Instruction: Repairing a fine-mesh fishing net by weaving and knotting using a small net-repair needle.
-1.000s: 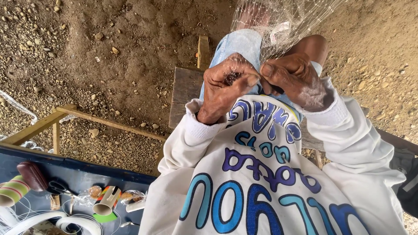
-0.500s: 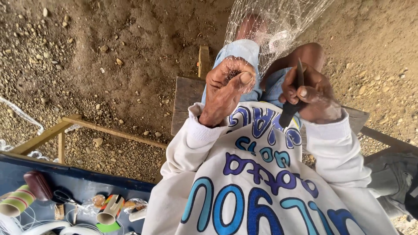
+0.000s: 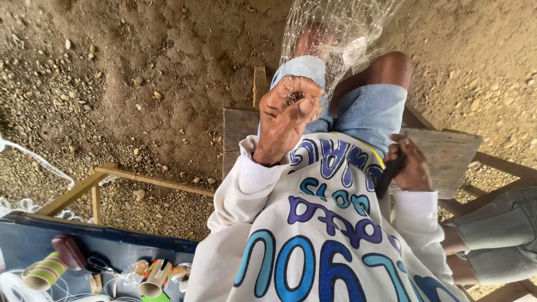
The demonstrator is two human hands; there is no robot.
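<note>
A fine, pale, see-through fishing net (image 3: 341,33) drapes over the knees at 12 o'clock. The left hand (image 3: 288,114) has its fingers (image 3: 302,106) pinched shut on the mesh. The right hand (image 3: 411,165), at 3 o'clock, grips a dark netting needle (image 3: 390,174).

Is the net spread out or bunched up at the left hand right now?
Bunched at the grip, spread beyond. The left hand pinches the clear mesh net into a gather, and the net fans out over the knees above it.
</note>
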